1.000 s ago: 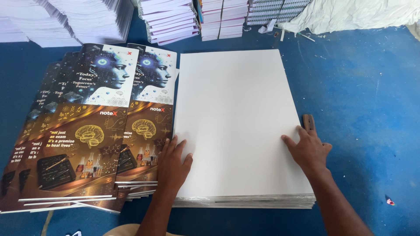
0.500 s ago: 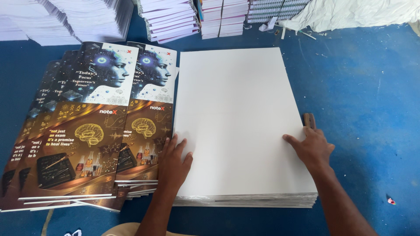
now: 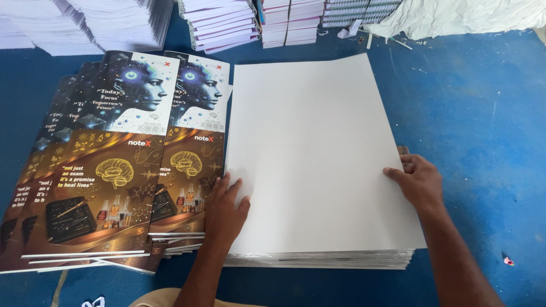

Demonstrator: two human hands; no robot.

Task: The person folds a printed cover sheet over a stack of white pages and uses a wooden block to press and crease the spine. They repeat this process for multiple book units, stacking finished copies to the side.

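White blank sheets, squared into a thick rectangular paper stack (image 3: 318, 165), are seen lying on a blue work surface (image 3: 483, 125), w/ both bare hands set on the top sheet. The left hand (image 3: 224, 213) is laid palm-down near the stack's left edge, fingers spread and flat on the paper, apparently to keep the top sheet from sliding. The right hand (image 3: 418, 182) is hooked over the right edge, fingers curled together on top and thumb hidden behind the edge, so whether a sheet is pinched cannot be told; the grip looks suited to steadying or aligning that side. Just beside the stack, at left, glossy printed covers in dark blue, white and brown-gold, fanned in an overlapping pile (image 3: 114, 165), are laid touching or nearly touching it, each cover offset so the next edge is exposed, presumably for easy picking. Along the far edge, rows of bound white booklet stacks (image 3: 227, 23) are ranged, and a white crumpled sack (image 3: 466, 17) is seen at top right, well apart from the hands.
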